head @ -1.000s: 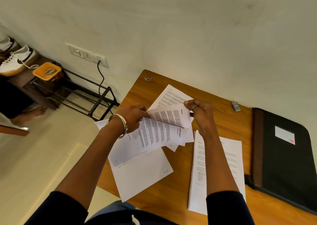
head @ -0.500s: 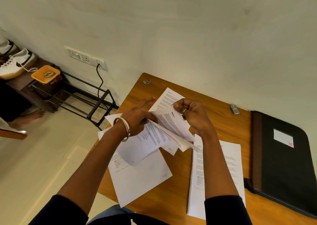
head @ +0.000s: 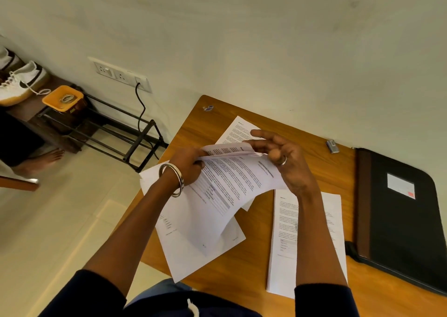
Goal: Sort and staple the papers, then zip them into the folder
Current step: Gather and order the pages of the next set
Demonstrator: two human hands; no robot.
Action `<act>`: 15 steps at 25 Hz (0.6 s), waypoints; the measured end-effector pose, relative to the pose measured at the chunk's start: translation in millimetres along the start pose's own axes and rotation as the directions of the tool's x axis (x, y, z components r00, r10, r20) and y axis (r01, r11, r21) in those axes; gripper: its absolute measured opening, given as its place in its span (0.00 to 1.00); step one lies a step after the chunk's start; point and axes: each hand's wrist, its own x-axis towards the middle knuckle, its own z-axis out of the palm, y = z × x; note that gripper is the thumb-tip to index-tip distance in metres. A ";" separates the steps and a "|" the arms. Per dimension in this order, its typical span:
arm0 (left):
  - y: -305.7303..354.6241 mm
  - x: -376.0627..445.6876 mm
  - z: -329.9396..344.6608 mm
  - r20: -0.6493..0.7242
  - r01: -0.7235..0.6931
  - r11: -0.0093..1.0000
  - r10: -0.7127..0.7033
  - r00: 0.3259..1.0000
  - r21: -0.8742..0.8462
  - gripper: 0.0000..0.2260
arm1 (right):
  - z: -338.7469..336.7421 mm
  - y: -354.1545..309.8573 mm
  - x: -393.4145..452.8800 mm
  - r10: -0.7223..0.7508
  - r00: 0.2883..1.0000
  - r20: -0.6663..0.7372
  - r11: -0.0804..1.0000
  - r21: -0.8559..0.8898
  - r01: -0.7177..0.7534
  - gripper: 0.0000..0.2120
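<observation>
Left hand [head: 187,163]: a sheaf of printed papers [head: 225,183] is gripped at its left edge, held above the wooden table [head: 312,152]. Right hand [head: 281,157]: fingers are spread loosely, with the sheaf's upper sheets parted against them. Print too small to be read. The sheaf's long axis runs from upper right to lower left. A black folder [head: 401,222] lies closed, well apart at the right, bearing a white label [head: 400,185] whose writing cannot be read.

On the bench [head: 324,161], a paper stack [head: 321,239] lies between loose sheets [head: 193,251], left, and the folder [head: 396,222], right, stapler [head: 332,146] behind.
</observation>
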 end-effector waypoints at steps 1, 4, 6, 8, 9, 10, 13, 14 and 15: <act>-3.4 -0.3 1.2 -0.010 0.014 1.000 -0.014 1.000 -0.017 0.16 | -0.2 2.1 -0.5 0.005 1.000 0.015 0.999 -0.046 -0.004 0.26; -8.7 -1.4 1.6 -0.020 0.028 0.996 -0.030 0.999 -0.083 0.15 | 11.0 11.4 10.5 -0.026 0.986 -0.165 0.940 -0.340 -0.032 0.18; -8.7 -2.1 0.8 -0.020 0.019 0.991 -0.022 1.000 -0.134 0.15 | 20.3 17.0 20.8 -0.115 0.949 -0.294 0.862 -0.505 -0.052 0.13; -7.3 -4.4 -1.0 0.004 -0.012 0.978 0.013 1.000 -0.208 0.18 | 25.6 16.4 26.9 -0.157 0.925 -0.346 0.826 -0.560 -0.070 0.13; -6.5 -5.9 -1.9 0.012 -0.030 0.969 0.034 0.999 -0.246 0.19 | 26.6 15.0 29.0 -0.153 0.924 -0.350 0.822 -0.564 -0.078 0.13; -6.4 -7.4 -2.5 0.017 -0.043 0.961 0.049 0.999 -0.272 0.21 | 27.1 13.7 30.5 -0.138 0.928 -0.346 0.816 -0.571 -0.091 0.14; -6.2 -12.5 -3.8 0.026 -0.073 0.954 0.084 0.996 -0.292 0.23 | 30.7 12.8 35.0 -0.087 0.940 -0.331 0.784 -0.604 -0.140 0.18; -5.4 -14.8 -4.5 0.024 -0.092 0.951 0.104 0.994 -0.294 0.24 | 32.8 13.2 36.1 -0.067 0.939 -0.338 0.778 -0.606 -0.163 0.18; -4.9 -15.9 -6.2 0.020 -0.114 0.948 0.126 0.992 -0.296 0.25 | 34.6 12.5 37.6 -0.044 0.934 -0.356 0.777 -0.600 -0.192 0.18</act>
